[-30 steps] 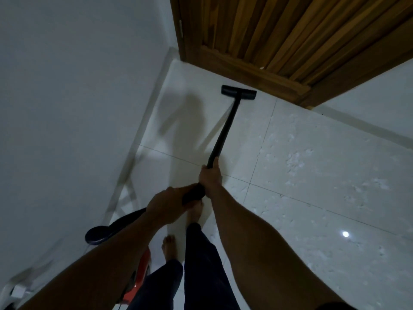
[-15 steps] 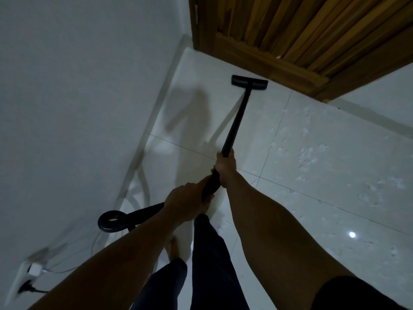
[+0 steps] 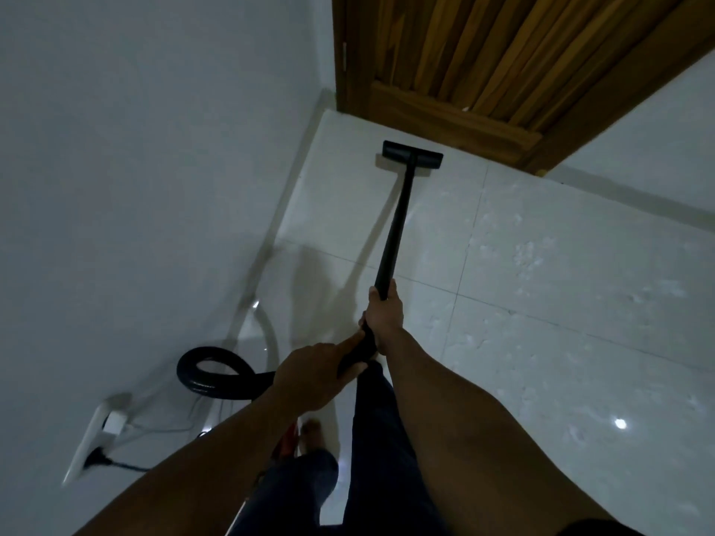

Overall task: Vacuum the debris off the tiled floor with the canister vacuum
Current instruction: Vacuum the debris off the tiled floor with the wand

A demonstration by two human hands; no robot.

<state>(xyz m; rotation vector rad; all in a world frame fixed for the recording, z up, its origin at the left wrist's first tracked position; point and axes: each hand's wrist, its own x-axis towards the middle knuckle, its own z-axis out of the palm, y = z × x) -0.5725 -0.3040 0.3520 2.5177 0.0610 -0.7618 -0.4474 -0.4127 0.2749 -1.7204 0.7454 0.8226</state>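
The tiled floor is seen spread below the wooden door. A black hose is looped well away from the door. The vacuum wand is aimed at the door, and its floor head is set flat just before the door. The wand is gripped by the right hand, and behind it, farther from the door, by the left hand. White debris is scattered right of the door.

two hands (left hand, right hand), one wand, one nozzle, one hose, one door.
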